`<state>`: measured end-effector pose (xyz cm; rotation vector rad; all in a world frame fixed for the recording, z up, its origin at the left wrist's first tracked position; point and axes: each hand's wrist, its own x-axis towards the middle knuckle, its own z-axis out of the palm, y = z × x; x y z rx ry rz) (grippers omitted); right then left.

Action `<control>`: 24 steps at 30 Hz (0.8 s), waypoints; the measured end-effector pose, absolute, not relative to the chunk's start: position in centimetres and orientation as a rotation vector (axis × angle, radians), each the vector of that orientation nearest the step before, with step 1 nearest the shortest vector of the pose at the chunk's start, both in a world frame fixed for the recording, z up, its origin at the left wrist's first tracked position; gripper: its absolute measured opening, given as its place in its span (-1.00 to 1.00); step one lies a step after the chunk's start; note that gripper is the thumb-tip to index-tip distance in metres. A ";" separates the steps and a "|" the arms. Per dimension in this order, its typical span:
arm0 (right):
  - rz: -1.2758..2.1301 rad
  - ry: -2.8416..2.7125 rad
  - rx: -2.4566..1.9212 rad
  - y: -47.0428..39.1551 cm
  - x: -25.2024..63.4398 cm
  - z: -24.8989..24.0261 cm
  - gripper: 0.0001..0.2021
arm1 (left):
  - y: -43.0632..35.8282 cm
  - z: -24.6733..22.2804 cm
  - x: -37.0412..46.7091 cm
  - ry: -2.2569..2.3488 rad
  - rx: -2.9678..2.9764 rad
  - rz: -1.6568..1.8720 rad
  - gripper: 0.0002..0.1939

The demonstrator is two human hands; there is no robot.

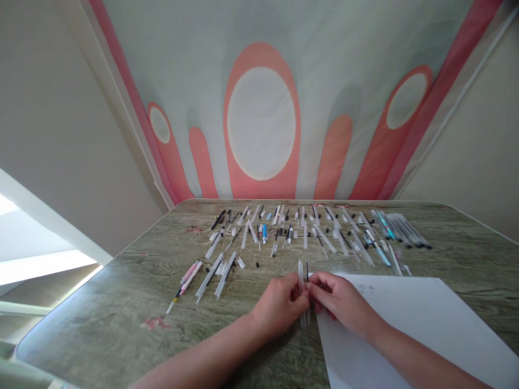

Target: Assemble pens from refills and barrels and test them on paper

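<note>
Pinching a clear plastic pen barrel (pixel 300 281) upright with my left hand (pixel 279 306), I am gripping a thin dark ink refill (pixel 307 268) in my right hand (pixel 338 298) above the grey wood-grain worktop (pixel 101 302).

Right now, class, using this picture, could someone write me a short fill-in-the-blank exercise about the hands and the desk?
1. The left hand and right hand together hold a clear pen barrel and a thin ____ refill.
2. The right forearm lies over a sheet of ____ paper.
3. The pink pen lies to the ____ of the hands.

Missing words: black; white; left
</note>
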<state>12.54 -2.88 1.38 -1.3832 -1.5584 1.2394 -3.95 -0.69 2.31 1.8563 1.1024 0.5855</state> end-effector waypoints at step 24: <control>0.705 -1.818 -1.515 -3.3 13.4 1.5 -0.66 | 3.5 2.7 -8.0 0.808 0.709 1.158 -0.84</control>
